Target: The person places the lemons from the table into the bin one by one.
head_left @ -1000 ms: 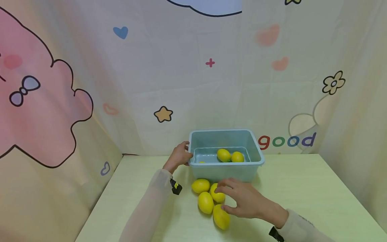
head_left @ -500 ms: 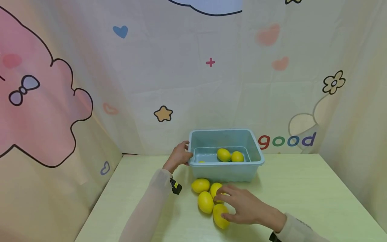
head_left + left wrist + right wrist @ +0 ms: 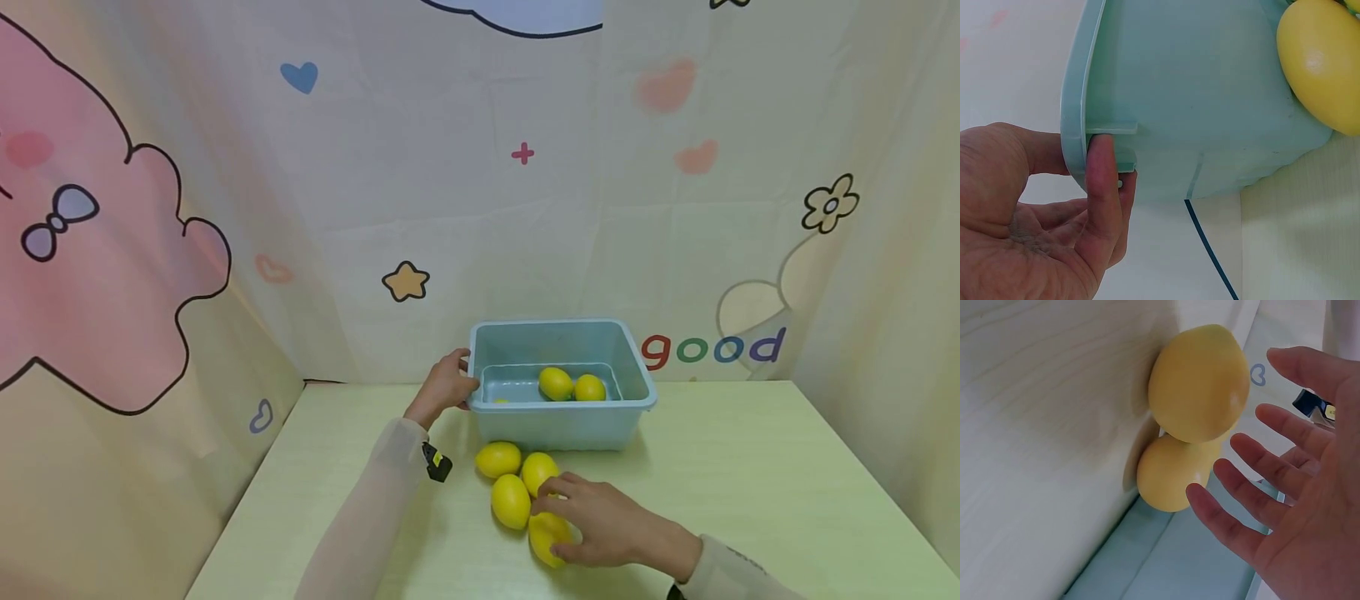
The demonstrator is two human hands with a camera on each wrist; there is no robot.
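Left hand (image 3: pixel 444 390) has its grip curled round the rim of the light blue rectangular plastic bin (image 3: pixel 558 414), fingers tucked under the lip, thumb on the outside; two yellow lemons (image 3: pixel 572 386) sit inside, off to that grip's right. Right hand (image 3: pixel 603 521) has a loose, spread grip, fingers resting on the nearest yellow oval lemon (image 3: pixel 547 537) on the pale green table (image 3: pixel 750 483); not closed round it; three more lemons (image 3: pixel 517 479) lie just beyond its fingertips, between it and the bin.
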